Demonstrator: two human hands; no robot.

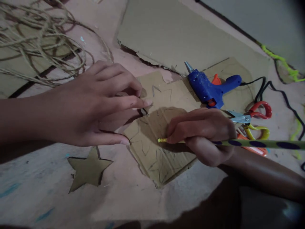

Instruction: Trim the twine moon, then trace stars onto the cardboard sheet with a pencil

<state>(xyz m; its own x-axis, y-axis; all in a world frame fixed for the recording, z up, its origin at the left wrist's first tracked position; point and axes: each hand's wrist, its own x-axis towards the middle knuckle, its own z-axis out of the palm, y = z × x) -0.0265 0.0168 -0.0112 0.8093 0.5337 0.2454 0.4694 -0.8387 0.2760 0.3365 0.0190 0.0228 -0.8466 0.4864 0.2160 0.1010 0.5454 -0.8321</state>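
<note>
Left hand (95, 105): I spread my fingers flat, pinning the cardboard piece (154, 143) on the floor.
Right hand (202, 135): closed around the pencil (238, 143), tip on the cardboard.
Advice: press firmly, draw slow strokes.

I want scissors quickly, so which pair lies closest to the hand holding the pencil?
The red-handled scissors: their blades point at the right hand, nearly touching its knuckles. The yellow-handled pair lies just below, mostly hidden.

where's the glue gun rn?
Head view, upper right: the blue glue gun lies on cardboard, just above the right hand holding the pencil, with the red scissors at its lower right.
</note>
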